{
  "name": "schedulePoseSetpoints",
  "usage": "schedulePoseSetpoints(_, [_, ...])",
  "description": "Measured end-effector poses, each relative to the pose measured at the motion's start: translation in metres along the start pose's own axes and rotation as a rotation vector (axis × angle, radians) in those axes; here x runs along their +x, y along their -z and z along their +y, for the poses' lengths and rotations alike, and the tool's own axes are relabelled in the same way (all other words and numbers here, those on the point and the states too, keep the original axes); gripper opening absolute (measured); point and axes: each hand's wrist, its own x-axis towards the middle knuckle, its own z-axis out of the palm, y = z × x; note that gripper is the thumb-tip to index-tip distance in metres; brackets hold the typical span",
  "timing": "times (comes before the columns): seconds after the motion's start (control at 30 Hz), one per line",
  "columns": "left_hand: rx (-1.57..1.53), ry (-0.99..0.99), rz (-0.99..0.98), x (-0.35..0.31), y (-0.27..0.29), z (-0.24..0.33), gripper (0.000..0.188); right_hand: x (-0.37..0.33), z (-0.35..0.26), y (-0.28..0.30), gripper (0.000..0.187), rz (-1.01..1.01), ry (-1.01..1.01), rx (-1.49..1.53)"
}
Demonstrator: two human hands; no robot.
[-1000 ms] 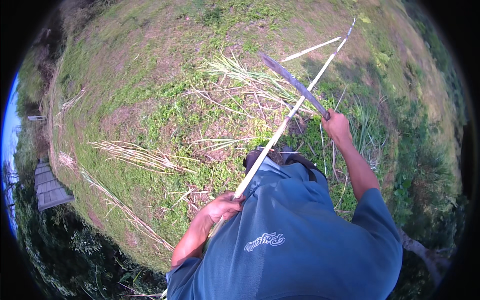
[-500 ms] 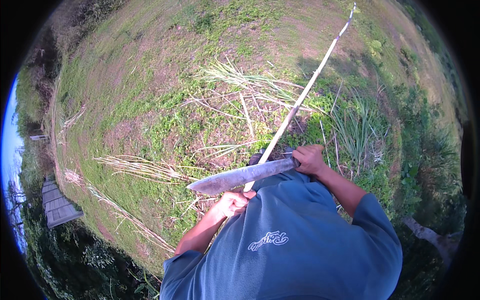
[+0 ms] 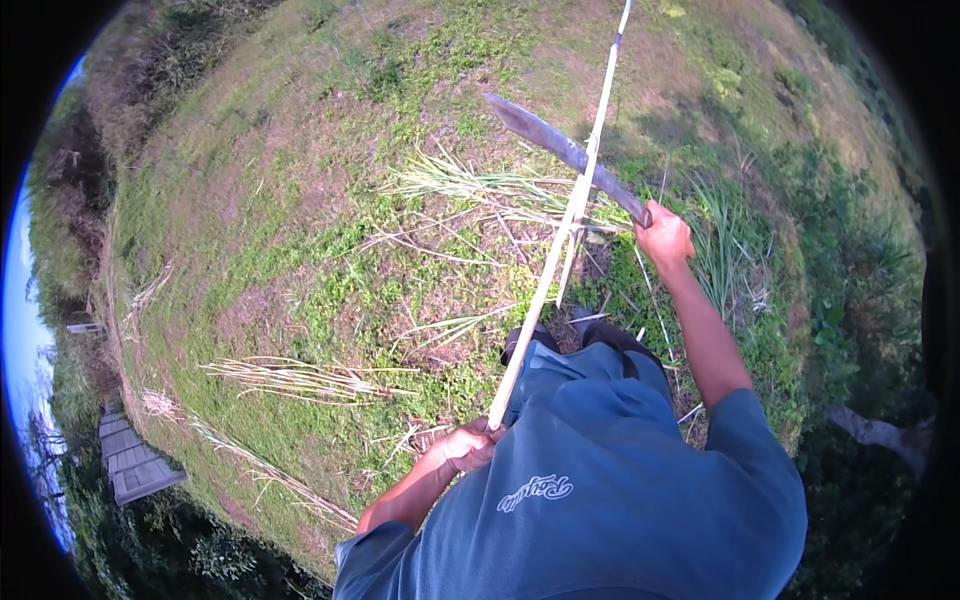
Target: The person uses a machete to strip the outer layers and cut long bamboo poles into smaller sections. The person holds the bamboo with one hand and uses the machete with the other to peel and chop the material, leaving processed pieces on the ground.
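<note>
My left hand [image 3: 468, 447] is closed around the lower end of a long pale stalk [image 3: 540, 290], close to my blue shirt. The stalk slants up and away past the upper edge of the view. In my right hand [image 3: 665, 238] is the handle of a machete [image 3: 540, 130], arm stretched forward. Its broad, scuffed blade crosses the stalk well beyond my left hand and points to the far left. Whether the blade cuts into the stalk or only touches it, I cannot tell. A thin strip [image 3: 567, 268] hangs down beside the stalk below the blade.
Cut stalks with green leaves [image 3: 470, 185] lie on the grass ahead. A bundle of thin stalks [image 3: 305, 381] rests to the left, with a longer row [image 3: 265, 470] nearer. A leafy clump [image 3: 722, 245] stands at right. A grey roof [image 3: 137, 455] shows far left.
The machete has moved from near my waist forward along the stalk, its tip now pointing away. My right arm has stretched out. A thin strip now hangs beside the stalk, whose far end swung left.
</note>
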Motion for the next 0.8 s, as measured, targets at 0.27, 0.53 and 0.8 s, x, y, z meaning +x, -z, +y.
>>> schedulePoseSetpoints(0.27, [-0.143,0.023,0.01,-0.024,0.017,-0.044,0.035,0.089,0.024,-0.041,0.033,-0.041,-0.584,0.584])
schedulePoseSetpoints(0.53, [-0.107,0.144,-0.032,-0.029,-0.028,-0.002,0.02,0.046,-0.067,-0.057,0.011,-0.197,-0.387,1.339])
schedulePoseSetpoints(0.8, [1.255,-0.176,0.944,-0.019,-0.078,-0.013,0.041,0.057,-0.043,-0.08,0.023,-0.053,-0.567,0.588])
